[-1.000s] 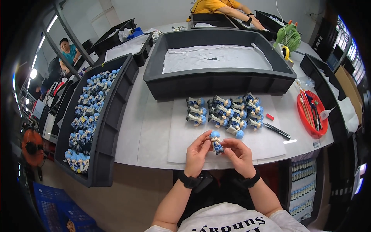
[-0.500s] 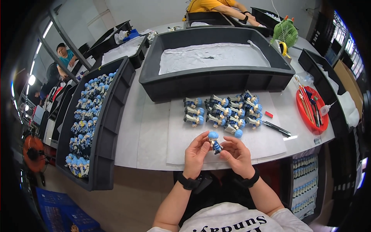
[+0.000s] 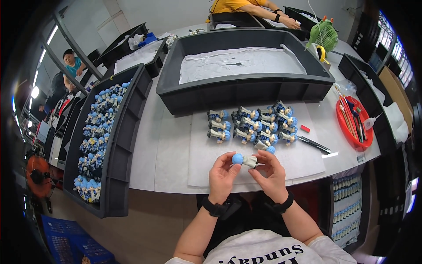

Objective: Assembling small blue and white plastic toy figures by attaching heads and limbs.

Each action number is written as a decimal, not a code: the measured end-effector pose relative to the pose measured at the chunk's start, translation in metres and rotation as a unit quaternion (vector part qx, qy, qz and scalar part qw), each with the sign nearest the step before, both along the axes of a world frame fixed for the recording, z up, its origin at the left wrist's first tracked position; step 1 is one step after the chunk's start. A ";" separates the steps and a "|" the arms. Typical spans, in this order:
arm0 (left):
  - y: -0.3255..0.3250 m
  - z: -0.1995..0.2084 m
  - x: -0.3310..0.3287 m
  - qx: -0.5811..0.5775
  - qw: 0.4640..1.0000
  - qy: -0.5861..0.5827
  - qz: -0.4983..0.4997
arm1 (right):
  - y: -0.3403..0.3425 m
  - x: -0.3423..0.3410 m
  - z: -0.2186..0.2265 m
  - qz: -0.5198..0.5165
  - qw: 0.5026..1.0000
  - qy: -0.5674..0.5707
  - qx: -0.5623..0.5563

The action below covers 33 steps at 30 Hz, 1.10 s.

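Between my hands, a small blue-haired figurine (image 3: 247,160) lies sideways, its head to the left and its whitish back or cape facing up. My left hand (image 3: 223,172) pinches it by the head. At its lower end the fingers of my right hand (image 3: 269,172) close on it. Just beyond my hands, several like figurines (image 3: 259,123) lie in rows on a white sheet (image 3: 204,165) at the table's front. A black pen-like cutter (image 3: 314,144) and a small red block (image 3: 305,128) lie to their right.
A large black tray (image 3: 246,90) lined with white sheeting stands behind the figurines. Left is a black crate (image 3: 116,176) full of figurines. To the right are a red bowl (image 3: 368,143) of brushes and tools and a green fan (image 3: 324,36). Two other people work farther off.
The figurine has turned from upright, front showing, to lying sideways with its back up. My hands stay in nearly the same place. The far person's hands in yellow sleeves have shifted.
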<state>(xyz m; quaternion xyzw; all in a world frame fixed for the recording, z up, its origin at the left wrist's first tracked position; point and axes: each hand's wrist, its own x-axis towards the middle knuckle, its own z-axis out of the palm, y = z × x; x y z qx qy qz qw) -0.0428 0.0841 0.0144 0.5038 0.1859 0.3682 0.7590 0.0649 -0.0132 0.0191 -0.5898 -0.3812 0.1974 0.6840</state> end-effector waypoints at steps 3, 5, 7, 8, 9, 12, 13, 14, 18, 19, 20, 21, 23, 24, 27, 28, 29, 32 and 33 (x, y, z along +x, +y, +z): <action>0.000 -0.002 -0.001 -0.005 1.000 -0.006 -0.007 | -0.001 0.000 0.000 0.023 0.999 0.026 -0.001; 0.000 -0.002 -0.001 -0.004 1.000 -0.013 -0.009 | -0.001 0.000 -0.001 0.026 0.999 0.027 0.004; 0.000 -0.001 -0.001 -0.003 1.000 -0.019 -0.011 | -0.001 0.000 -0.002 0.026 0.999 0.024 0.003; 0.000 0.002 -0.001 -0.009 1.000 -0.016 -0.015 | -0.001 0.000 -0.002 0.028 0.999 0.021 0.002; 0.000 0.003 -0.001 -0.014 1.000 -0.013 -0.019 | -0.001 0.000 -0.002 0.028 0.999 0.021 0.002; -0.002 0.004 0.000 0.012 1.000 0.016 -0.020 | -0.003 0.000 -0.002 0.022 1.000 0.018 0.006; -0.002 0.005 0.000 0.012 1.000 0.016 -0.020 | -0.004 0.001 -0.002 0.027 0.999 0.015 0.009; -0.002 0.005 0.000 0.008 1.000 0.017 -0.023 | -0.005 0.001 -0.002 0.031 0.999 0.012 0.012; 0.001 0.010 0.001 -0.055 0.998 0.024 -0.025 | -0.006 0.002 -0.002 0.067 0.996 0.037 0.052; 0.001 0.009 0.001 -0.054 0.998 0.024 -0.025 | -0.007 0.003 -0.003 0.071 0.996 0.039 0.049; 0.002 0.008 0.001 -0.064 0.997 0.023 -0.028 | -0.007 0.003 -0.003 0.077 0.995 0.041 0.045; 0.002 0.008 0.001 -0.073 0.997 0.022 -0.032 | -0.006 0.003 -0.003 0.077 0.995 0.040 0.046; 0.002 0.007 0.000 -0.071 0.997 0.024 -0.033 | -0.006 0.002 -0.003 0.078 0.995 0.042 0.045; 0.002 0.007 0.000 -0.070 0.997 0.026 -0.034 | -0.006 0.002 -0.003 0.079 0.995 0.042 0.045; 0.002 0.006 -0.001 -0.068 0.997 0.019 -0.037 | -0.006 0.002 -0.003 0.081 0.995 0.040 0.039; 0.002 0.007 -0.001 -0.068 0.997 0.019 -0.037 | -0.006 0.002 -0.003 0.081 0.995 0.039 0.039; 0.002 0.008 0.000 -0.061 0.997 0.014 -0.036 | -0.006 0.002 -0.003 0.082 0.995 0.038 0.039; 0.001 0.008 -0.001 -0.043 0.999 0.009 -0.032 | -0.006 0.002 -0.001 0.078 0.996 0.039 0.032; 0.001 0.007 -0.001 -0.032 0.999 0.008 -0.029 | -0.006 0.002 -0.001 0.078 0.996 0.039 0.032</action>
